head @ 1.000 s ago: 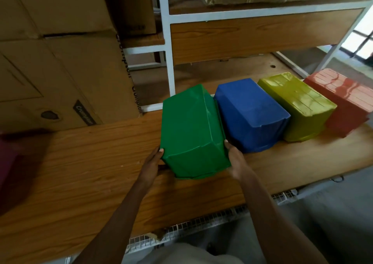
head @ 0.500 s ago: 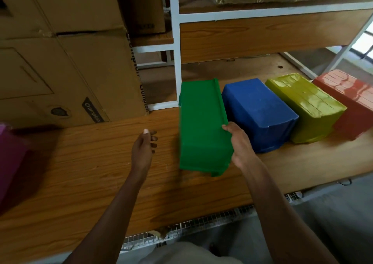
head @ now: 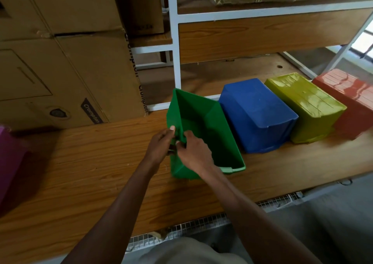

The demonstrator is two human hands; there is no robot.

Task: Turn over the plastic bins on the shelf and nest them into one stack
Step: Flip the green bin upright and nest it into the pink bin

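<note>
green bin mouth-up, both hands pinching its left wall.

from the head view, the green bin (head: pixel 203 136) sits open side up on the wooden shelf (head: pixel 90 172), first in a row and just beside the blue bin (head: pixel 256 116), with the yellow bin (head: pixel 304 106) and the red bin (head: pixel 351 100) beyond, all three upside down. the left hand (head: pixel 161 144) and right hand (head: pixel 193 152) both close on the green bin's near left wall, fingers narrow around the rim. the step in hand looks like settling the first flipped bin; next comes letting go and reaching for the blue one, which needs lifting clear to roll over. open shelf lies to the left, up to the cardboard boxes (head: pixel 70 71) and a purple thing (head: pixel 8 162) at the frame's edge. the front edge of the shelf is near, so the flip wants to stay inboard.
</note>
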